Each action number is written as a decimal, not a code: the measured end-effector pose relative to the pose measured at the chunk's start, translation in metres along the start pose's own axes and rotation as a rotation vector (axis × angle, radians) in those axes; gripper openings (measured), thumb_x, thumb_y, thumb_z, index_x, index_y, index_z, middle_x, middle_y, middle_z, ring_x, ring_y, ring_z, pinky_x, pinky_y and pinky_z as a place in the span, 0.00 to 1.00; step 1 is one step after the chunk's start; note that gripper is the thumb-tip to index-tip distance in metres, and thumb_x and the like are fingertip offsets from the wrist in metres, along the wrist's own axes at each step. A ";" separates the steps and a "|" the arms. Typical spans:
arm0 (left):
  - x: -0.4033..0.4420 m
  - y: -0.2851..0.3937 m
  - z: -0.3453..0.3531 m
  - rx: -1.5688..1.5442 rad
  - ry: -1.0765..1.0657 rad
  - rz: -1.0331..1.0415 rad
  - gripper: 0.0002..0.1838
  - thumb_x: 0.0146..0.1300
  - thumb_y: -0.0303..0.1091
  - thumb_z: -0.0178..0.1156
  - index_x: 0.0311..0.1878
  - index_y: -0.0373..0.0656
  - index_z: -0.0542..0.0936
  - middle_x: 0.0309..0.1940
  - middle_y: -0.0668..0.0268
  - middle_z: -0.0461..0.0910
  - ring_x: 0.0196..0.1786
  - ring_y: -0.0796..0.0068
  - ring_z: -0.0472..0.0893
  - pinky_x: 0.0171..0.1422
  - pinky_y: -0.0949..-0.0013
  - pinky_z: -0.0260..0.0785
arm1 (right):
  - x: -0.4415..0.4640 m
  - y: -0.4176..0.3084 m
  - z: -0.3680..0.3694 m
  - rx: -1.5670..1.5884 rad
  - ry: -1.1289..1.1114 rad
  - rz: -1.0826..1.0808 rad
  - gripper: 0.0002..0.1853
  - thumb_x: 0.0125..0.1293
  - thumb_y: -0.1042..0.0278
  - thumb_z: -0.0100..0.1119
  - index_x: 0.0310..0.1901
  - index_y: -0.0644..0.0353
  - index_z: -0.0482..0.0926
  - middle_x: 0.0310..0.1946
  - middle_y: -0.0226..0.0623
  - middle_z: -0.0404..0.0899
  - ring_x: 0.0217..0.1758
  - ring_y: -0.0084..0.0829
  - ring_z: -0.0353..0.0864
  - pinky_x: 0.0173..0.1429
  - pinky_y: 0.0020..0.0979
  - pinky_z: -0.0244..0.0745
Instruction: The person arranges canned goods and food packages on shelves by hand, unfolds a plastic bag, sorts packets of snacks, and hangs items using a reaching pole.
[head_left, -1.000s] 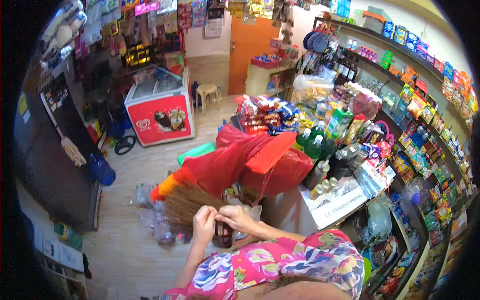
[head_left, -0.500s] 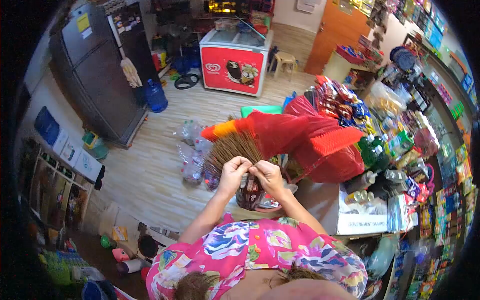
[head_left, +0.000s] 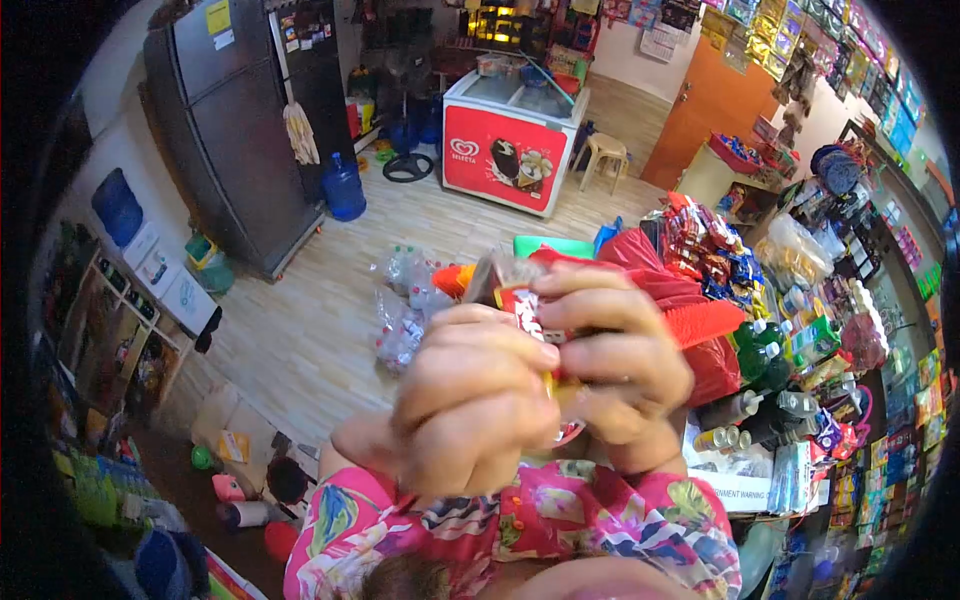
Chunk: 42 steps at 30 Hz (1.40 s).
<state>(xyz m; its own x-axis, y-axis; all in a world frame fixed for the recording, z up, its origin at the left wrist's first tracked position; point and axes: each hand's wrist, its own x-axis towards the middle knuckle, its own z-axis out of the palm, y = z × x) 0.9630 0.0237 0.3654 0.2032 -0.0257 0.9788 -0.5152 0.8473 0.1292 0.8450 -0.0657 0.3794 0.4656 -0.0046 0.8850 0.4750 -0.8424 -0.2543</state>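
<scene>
Nearest to us is our pink floral top point(head_left: 560, 512), and just above it in the view we have both hands raised close together. Our left hand point(head_left: 475, 400) is closed, its fingers curled in and their tips at a small packet point(head_left: 524, 308) with a red label and white lettering. Our right hand point(head_left: 625, 350) has its fingers bent over and pinches the same packet from the other side, so we hold it between the two; its lower part is partly hidden by our fingers, which are blurred.

Beyond our right hand we see a red plastic bag point(head_left: 715, 377) with a red bristled piece point(head_left: 705, 322) over it. To the right, a white carton point(head_left: 735, 492) lettered "GOVERNMENT WARNING" lies near several cans point(head_left: 725, 438), with green bottles point(head_left: 768, 362) farther back and a heap of red and blue packs point(head_left: 708, 240) behind those.

Past our left hand, clear bags of plastic bottles point(head_left: 400, 335) rest on the floor point(head_left: 290, 330). Farther off we see a blue water jug point(head_left: 343, 192) beside a dark refrigerator point(head_left: 235, 130), then a red-fronted chest freezer point(head_left: 505, 158), a stool point(head_left: 603, 150) just beside it, and an orange-brown door point(head_left: 710, 115).
</scene>
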 end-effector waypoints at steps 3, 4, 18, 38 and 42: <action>0.017 0.017 0.015 -0.177 0.237 0.071 0.06 0.55 0.31 0.60 0.33 0.48 0.71 0.28 0.68 0.69 0.31 0.70 0.75 0.43 0.64 0.68 | 0.038 -0.031 0.016 -0.192 0.143 -0.142 0.12 0.53 0.63 0.61 0.39 0.53 0.75 0.37 0.41 0.73 0.42 0.43 0.75 0.55 0.53 0.68; 0.022 0.021 0.018 -0.232 0.316 0.106 0.06 0.57 0.34 0.59 0.32 0.49 0.70 0.28 0.69 0.67 0.31 0.70 0.74 0.45 0.63 0.67 | 0.047 -0.037 0.025 -0.272 0.230 -0.197 0.10 0.56 0.62 0.59 0.39 0.50 0.74 0.35 0.38 0.71 0.39 0.42 0.74 0.55 0.54 0.68; 0.032 0.069 -0.035 -0.232 0.102 -0.175 0.09 0.52 0.26 0.57 0.29 0.50 0.66 0.26 0.74 0.65 0.31 0.77 0.73 0.44 0.66 0.64 | 0.044 -0.063 0.046 -0.500 0.336 -0.242 0.12 0.56 0.62 0.56 0.44 0.36 0.77 0.37 0.22 0.67 0.44 0.30 0.67 0.54 0.51 0.64; -0.008 -0.054 -0.113 0.089 0.071 -0.410 0.01 0.59 0.23 0.54 0.32 0.37 0.73 0.25 0.60 0.72 0.30 0.63 0.73 0.37 0.68 0.65 | 0.051 0.048 0.113 -0.231 -0.041 -0.003 0.12 0.48 0.73 0.66 0.35 0.67 0.79 0.31 0.42 0.77 0.33 0.38 0.77 0.37 0.32 0.71; -0.056 -0.098 -0.120 -0.348 0.550 -1.031 0.10 0.67 0.32 0.50 0.30 0.40 0.73 0.24 0.73 0.71 0.29 0.83 0.71 0.34 0.77 0.64 | 0.013 0.084 0.155 -0.347 0.045 0.076 0.09 0.49 0.77 0.65 0.34 0.67 0.78 0.28 0.41 0.76 0.29 0.37 0.74 0.33 0.31 0.68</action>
<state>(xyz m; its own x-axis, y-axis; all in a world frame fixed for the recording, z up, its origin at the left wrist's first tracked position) 1.1021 0.0057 0.2787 0.7541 -0.6137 0.2341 0.3290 0.6614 0.6740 1.0069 -0.0526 0.3092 0.4532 -0.0915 0.8867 0.1551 -0.9714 -0.1796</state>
